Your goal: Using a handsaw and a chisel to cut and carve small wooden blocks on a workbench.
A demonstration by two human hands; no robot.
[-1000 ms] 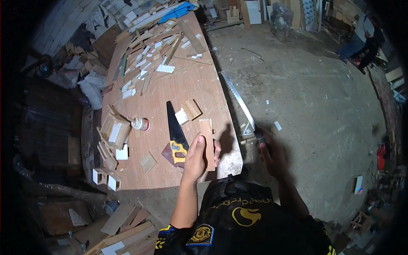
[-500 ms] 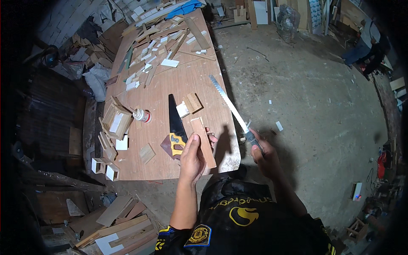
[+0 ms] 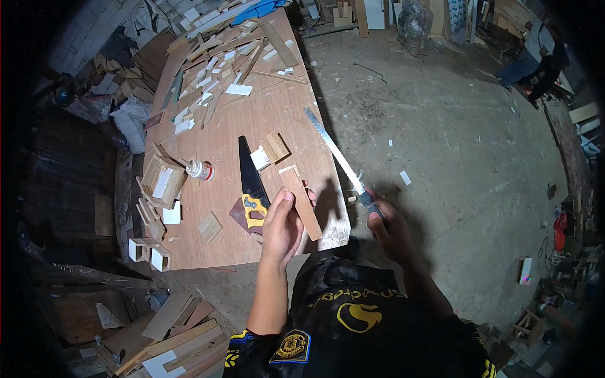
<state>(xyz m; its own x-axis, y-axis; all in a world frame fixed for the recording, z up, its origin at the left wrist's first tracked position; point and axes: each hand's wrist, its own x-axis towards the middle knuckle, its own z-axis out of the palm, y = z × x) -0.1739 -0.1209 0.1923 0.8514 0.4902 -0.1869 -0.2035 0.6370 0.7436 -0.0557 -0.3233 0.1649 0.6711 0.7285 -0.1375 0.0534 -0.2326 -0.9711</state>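
My left hand [image 3: 283, 223] is closed around a flat wooden strip [image 3: 301, 203], thumb on its near face and fingertips showing past its right edge. The strip is held above the table's near right corner. In my right hand [image 3: 387, 220] is the dark handle of a narrow saw [image 3: 340, 154], its pale toothed blade slanting up and left beside the table's edge. The blade and the strip are apart. Left of my left hand lies a handsaw [image 3: 251, 179] with a black blade and yellow handle, partly over a dark reddish-brown piece. A small wood block assembly [image 3: 274, 148] sits beyond the strip.
On the wooden table [image 3: 217, 145] stand a white glue pot [image 3: 201, 170] and a wooden box assembly [image 3: 162, 181]. Wood offcuts [image 3: 239, 89] cover the far end. More boards [image 3: 183, 334] lie on the floor at lower left. Another person [image 3: 532, 60] is at the far right.
The view has shifted slightly, so the table appears further left. Both hands keep their holds on the wooden strip and the saw, with little other movement.
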